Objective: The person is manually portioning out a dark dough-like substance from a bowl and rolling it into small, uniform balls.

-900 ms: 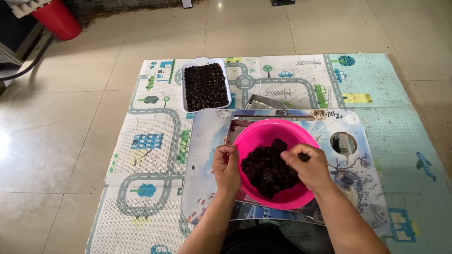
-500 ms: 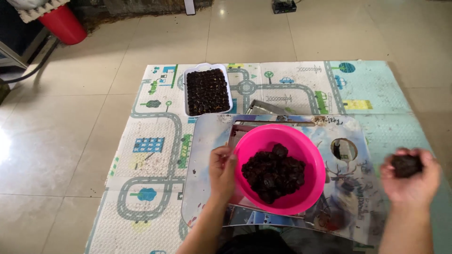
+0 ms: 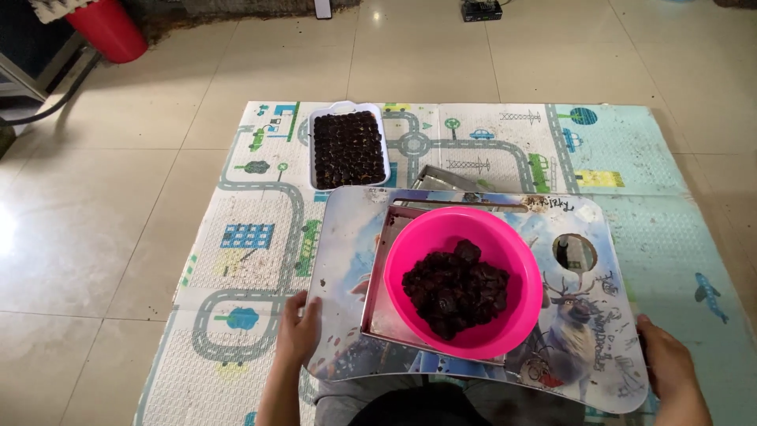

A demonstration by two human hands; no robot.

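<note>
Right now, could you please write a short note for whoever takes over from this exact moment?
Left hand: grips the left edge of the printed lap tray, nothing else in it.
Right hand: on the tray's right front corner, also holding only the tray.
On the tray sits a metal pan, and in it a pink bowl about half full of dark sticky lumps.
Beyond, on the road-pattern play mat, a white rectangular dish is packed with rows of the same dark pieces.
Done, as it looks: the white dish is filled.
Left: the lumps in the bowl are still loose.
</note>
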